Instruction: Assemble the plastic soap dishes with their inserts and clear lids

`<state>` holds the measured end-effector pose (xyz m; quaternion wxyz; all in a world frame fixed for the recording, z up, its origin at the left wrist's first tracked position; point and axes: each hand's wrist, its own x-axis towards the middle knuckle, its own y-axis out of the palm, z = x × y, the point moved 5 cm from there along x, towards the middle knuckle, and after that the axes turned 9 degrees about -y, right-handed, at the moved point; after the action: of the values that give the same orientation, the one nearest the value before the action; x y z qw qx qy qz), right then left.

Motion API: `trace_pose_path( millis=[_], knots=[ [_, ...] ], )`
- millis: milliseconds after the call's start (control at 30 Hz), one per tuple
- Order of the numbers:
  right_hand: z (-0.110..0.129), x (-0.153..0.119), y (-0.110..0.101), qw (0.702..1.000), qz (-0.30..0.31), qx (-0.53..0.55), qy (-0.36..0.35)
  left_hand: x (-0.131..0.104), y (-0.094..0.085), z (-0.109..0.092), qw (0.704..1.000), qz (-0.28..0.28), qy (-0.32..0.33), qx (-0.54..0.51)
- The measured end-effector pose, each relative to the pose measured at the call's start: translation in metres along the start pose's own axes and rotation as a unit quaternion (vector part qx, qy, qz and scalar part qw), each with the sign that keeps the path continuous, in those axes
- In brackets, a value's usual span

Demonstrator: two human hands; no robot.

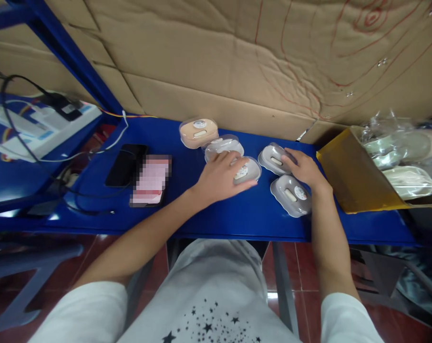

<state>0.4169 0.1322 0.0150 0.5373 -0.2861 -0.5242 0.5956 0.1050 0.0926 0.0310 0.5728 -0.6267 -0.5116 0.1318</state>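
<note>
Nearest, below the hands, is a star-printed shirt (209, 305), then the bare front of the blue desk (244, 221). A lower grey case (289, 196) in clear plastic lies just to the near side of the right hand (303, 166). That hand has its fingertips at the rim of an upper grey case (271, 156); whether it grips, I cannot tell. The left hand (219, 178), well apart from the right, spreads over a middle grey case (250, 171), thumb along its near edge and other fingers over a pale case (225, 143) behind; a firm hold cannot be confirmed. Left of the left hand lie a pink-screened phone (151, 178) and a black phone (126, 164). Beyond it sits a peach case (198, 133); right of the right hand, a carton (344, 176) holds wrapped packs (409, 181). The step in hand seems to be positioning the cases; the next move calls for light, even finger pressure on their thin shells.
</note>
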Motion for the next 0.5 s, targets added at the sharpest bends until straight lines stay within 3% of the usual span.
trace_pose_path(
  millis=[100, 200, 333, 500],
  knots=[
    [0.000, 0.001, -0.007, 0.999, -0.045, -0.022, -0.018, -0.007, 0.008, -0.015, 0.999, 0.020, 0.015, 0.044],
    [0.011, 0.003, -0.014, 0.994, -0.079, -0.028, -0.063, -0.005, 0.011, -0.010, 1.000, 0.017, -0.020, 0.005],
    [0.029, 0.004, -0.004, 0.993, -0.005, 0.044, -0.108, 0.001, 0.004, 0.005, 0.994, -0.021, -0.067, -0.080],
    [0.023, 0.003, 0.009, 0.993, 0.033, 0.097, -0.054, 0.003, 0.001, 0.002, 0.998, -0.067, -0.009, -0.007]
  ],
)
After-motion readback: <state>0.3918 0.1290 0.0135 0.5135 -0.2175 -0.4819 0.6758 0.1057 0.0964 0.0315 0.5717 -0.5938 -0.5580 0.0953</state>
